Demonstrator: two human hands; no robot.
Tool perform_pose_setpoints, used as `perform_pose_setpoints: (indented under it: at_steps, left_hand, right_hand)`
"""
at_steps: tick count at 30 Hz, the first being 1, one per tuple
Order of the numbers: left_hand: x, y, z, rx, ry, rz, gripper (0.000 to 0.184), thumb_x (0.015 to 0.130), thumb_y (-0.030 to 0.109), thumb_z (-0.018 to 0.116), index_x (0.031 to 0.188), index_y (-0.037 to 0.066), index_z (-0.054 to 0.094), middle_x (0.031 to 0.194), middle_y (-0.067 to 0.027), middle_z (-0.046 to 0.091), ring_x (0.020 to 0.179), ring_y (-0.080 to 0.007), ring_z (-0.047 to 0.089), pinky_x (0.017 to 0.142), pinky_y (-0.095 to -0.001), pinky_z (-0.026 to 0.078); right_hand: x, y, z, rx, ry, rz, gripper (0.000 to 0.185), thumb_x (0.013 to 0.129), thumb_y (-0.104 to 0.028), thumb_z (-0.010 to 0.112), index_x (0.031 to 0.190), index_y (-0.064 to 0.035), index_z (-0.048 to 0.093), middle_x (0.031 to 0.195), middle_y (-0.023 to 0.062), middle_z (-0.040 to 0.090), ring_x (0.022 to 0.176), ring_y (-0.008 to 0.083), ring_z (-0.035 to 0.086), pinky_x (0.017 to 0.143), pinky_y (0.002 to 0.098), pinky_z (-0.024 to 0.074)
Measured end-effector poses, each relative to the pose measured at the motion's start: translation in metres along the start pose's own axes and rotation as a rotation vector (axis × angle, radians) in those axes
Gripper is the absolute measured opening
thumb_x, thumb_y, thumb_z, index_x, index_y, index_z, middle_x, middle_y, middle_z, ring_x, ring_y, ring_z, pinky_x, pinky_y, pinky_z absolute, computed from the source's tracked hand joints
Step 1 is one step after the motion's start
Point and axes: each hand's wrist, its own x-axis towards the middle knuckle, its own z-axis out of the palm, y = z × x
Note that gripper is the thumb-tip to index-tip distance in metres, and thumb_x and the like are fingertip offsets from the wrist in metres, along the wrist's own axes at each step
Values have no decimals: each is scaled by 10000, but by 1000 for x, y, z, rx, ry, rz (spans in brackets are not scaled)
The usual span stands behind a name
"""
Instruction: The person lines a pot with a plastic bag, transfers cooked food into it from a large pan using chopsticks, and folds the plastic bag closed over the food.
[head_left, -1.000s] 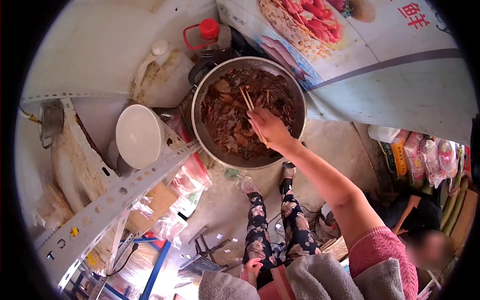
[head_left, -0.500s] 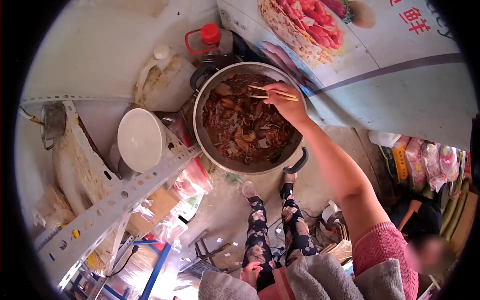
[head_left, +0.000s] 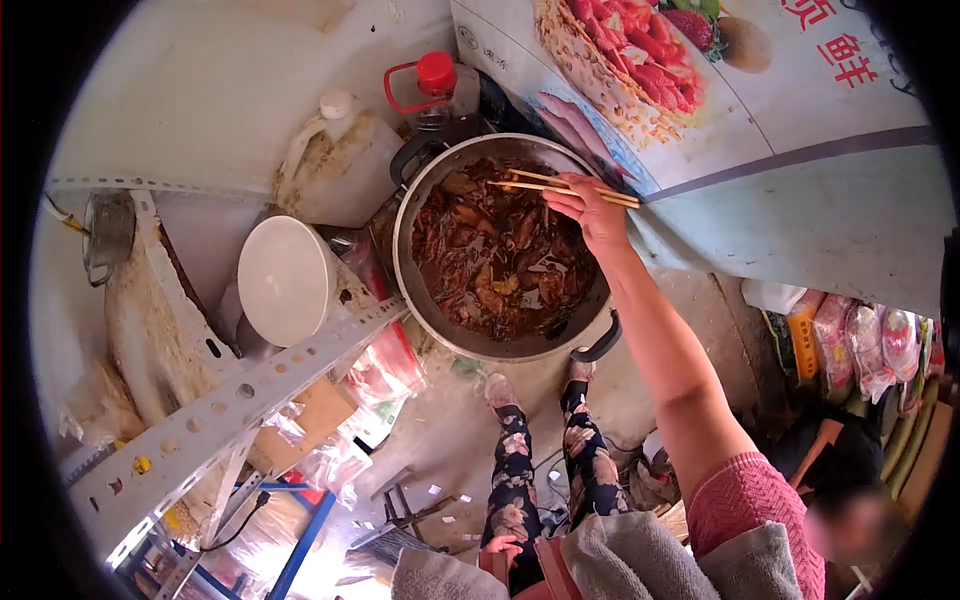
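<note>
My right hand (head_left: 592, 208) is closed around a pair of wooden chopsticks (head_left: 530, 186). Their tips reach over the upper part of a large metal pot (head_left: 403, 250) with black handles. Dark reddish-brown stew (head_left: 492, 265) fills much of the pot, with chunks of food in glossy sauce. Whether the tips touch the food is hard to make out. Low in the view, my left hand (head_left: 503, 548) rests by my thigh, its fingers loosely apart and holding nothing visible; part of it is hidden by my clothing.
A white bowl (head_left: 285, 280) stands left of the pot, beside a perforated metal rail (head_left: 250, 390). Behind are a stained white jug (head_left: 335, 165) and a red-capped bottle (head_left: 437, 95). Packaged goods (head_left: 850, 330) lie at right, near another person (head_left: 850, 520).
The chopsticks' rear ends have shifted right and lie flatter, and my right hand's fingers look straighter. The pot appears slightly lower and further right as the view moves.
</note>
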Motion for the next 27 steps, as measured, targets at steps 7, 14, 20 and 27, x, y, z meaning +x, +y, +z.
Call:
perform_pose_setpoints:
  at_steps: [7,14,20,27]
  left_hand:
    - [12,-29,-10,-44,-50,-1,472,780,110,610,1184,-12,400,932,-147,610,722,-207,611,650,-320,500]
    - [6,-27,1,-137,53,74,384,741,56,588,1097,-33,476,839,-139,615,633,-174,595,540,-282,486]
    - [-30,55,7,-113,114,87,341,744,46,535,1072,-37,490,793,-115,612,531,-162,588,456,-241,454]
    - [-51,96,-23,-69,85,192,327,740,55,562,1056,-9,506,729,-110,606,523,-161,589,414,-263,453]
  right_hand:
    - [-24,-11,-1,209,23,48,161,821,-93,547,932,23,551,947,161,600,866,333,617,784,428,517]
    - [-87,-53,30,310,34,117,237,801,-94,546,992,43,516,941,179,612,884,283,619,827,388,505]
    - [-157,-117,79,278,63,129,218,812,-79,534,989,47,514,912,156,617,865,285,624,801,387,517]
    - [-236,-202,134,243,4,61,230,825,-83,485,1010,55,495,940,212,601,851,300,625,787,392,520]
